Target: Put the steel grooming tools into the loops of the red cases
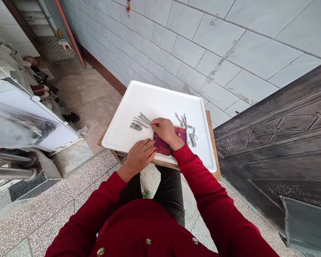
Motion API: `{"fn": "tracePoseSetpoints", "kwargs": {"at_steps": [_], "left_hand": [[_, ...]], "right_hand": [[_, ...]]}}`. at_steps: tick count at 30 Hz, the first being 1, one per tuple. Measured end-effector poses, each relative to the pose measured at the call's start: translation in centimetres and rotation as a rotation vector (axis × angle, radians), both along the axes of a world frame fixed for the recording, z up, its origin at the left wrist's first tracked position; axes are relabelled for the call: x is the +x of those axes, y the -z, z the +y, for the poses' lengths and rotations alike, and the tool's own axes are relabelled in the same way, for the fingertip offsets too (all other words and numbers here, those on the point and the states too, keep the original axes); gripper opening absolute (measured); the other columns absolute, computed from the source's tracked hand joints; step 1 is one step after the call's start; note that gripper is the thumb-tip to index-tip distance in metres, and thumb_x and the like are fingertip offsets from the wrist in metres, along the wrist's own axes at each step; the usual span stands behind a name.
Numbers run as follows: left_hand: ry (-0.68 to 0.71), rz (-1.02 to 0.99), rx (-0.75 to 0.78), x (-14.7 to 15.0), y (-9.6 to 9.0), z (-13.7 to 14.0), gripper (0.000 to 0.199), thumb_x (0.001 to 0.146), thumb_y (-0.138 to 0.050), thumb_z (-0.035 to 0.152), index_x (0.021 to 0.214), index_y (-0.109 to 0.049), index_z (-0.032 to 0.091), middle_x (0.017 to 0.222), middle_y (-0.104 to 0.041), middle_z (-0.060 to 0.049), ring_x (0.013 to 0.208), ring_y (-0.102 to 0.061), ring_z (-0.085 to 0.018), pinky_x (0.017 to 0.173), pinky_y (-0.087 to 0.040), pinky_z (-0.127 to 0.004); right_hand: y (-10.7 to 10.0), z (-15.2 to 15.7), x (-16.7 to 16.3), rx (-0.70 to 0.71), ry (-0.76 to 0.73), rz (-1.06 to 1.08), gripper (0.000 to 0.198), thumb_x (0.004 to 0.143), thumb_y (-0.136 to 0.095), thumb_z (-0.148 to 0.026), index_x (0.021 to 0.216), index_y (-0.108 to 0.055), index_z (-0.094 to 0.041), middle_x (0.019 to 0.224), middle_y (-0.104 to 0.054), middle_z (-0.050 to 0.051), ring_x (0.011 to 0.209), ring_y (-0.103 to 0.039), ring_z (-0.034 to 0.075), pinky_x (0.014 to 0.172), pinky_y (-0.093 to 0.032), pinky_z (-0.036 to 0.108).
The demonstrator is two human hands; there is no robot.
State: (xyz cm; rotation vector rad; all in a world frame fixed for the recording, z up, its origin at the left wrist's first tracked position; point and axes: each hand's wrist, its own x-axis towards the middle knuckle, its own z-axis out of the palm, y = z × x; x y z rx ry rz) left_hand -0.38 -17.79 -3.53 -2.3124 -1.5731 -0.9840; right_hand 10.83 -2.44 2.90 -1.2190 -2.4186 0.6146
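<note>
A purple-red manicure case (163,145) lies open on a white tabletop (163,93). My left hand (141,157) rests flat at the case's left edge, its fingers stretched out. Above the case, my right hand (164,131) pinches the near end of a thin metal manicure tool (146,118). More slim metal tools (140,123) lie side by side left of those fingertips, with a flat clipper-like metal piece (136,126) beside them. Right of the case are several metal tools (184,121), a nail clipper (192,140) and small scissors (195,136). My right hand and wrist hide part of the case.
A grey tiled wall (187,46) rises behind the table. On the right stands a dark panelled door (273,139). A white shelf unit (29,107) with shoes (41,92) is at the left. My legs (168,189) are under the table's front edge.
</note>
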Motion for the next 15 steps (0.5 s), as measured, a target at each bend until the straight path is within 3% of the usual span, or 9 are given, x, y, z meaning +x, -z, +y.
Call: {"fn": "tracePoseSetpoints", "kwargs": {"at_steps": [7, 15], "left_hand": [[-0.009, 0.012, 0.0, 0.1, -0.2, 0.0, 0.018, 0.1, -0.058, 0.02, 0.113, -0.071, 0.018, 0.131, -0.073, -0.01, 0.127, -0.065, -0.025, 0.107, -0.054, -0.043], [-0.018, 0.002, 0.028, 0.2, -0.1, 0.1, 0.018, 0.099, -0.06, 0.019, 0.112, -0.071, 0.017, 0.127, -0.074, -0.01, 0.125, -0.066, -0.025, 0.106, -0.054, -0.042]], "right_hand": [[-0.3, -0.3, -1.7, 0.053, -0.014, -0.124, 0.025, 0.093, -0.057, -0.014, 0.096, -0.081, -0.023, 0.106, -0.078, 0.004, 0.094, -0.07, 0.019, 0.081, -0.048, 0.029], [-1.2, 0.2, -2.2, 0.077, -0.023, -0.143, 0.023, 0.093, -0.058, -0.015, 0.093, -0.079, -0.023, 0.104, -0.077, 0.004, 0.094, -0.068, 0.019, 0.08, -0.047, 0.027]]}}
